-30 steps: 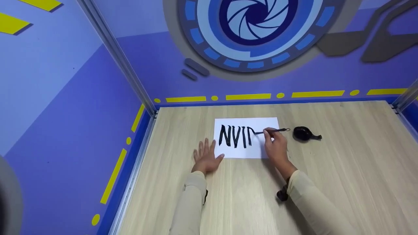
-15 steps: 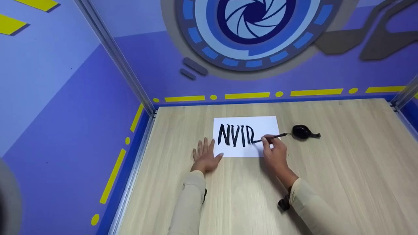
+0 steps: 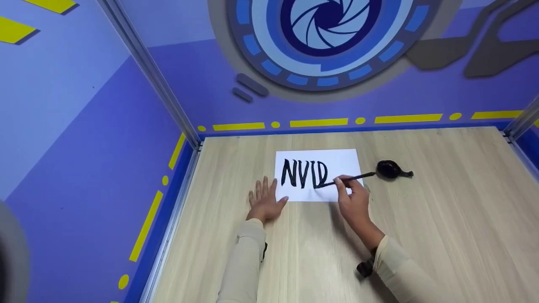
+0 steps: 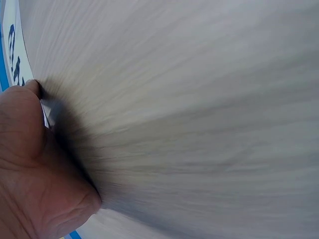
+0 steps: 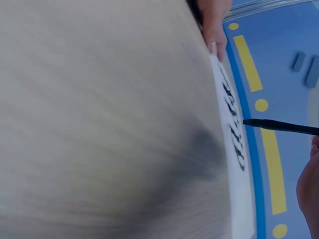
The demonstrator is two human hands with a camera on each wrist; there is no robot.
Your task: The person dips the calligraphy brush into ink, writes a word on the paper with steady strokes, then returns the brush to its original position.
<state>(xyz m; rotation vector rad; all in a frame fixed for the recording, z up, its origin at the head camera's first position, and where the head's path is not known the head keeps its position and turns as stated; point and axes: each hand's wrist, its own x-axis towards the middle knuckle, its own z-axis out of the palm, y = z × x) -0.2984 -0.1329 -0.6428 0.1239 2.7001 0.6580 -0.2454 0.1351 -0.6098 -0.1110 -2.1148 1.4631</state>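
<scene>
A white sheet of paper (image 3: 343, 159) lies on the wooden table, bearing bold black letters that read NVID. My right hand (image 3: 354, 202) pinches a dark, slim brush (image 3: 364, 176) over the paper's right half. In the head view its tip meets the foot of the D; in the right wrist view the brush (image 5: 281, 126) points toward the lettering. My left hand (image 3: 267, 205) lies flat with fingers spread at the sheet's left edge, the thumb at the lower left corner. Mostly the palm side of the left hand (image 4: 45, 174) fills the left wrist view's corner.
Right of the paper sits a small black dish (image 3: 388, 169) with a short handle, near the brush's rear end. The wooden table (image 3: 446, 210) meets a blue-purple back wall (image 3: 185, 84) and a side panel (image 3: 84, 168) on the left.
My right hand has drawn the brush down and then left, and the D's curve now closes at its foot. My left hand has stayed put.
</scene>
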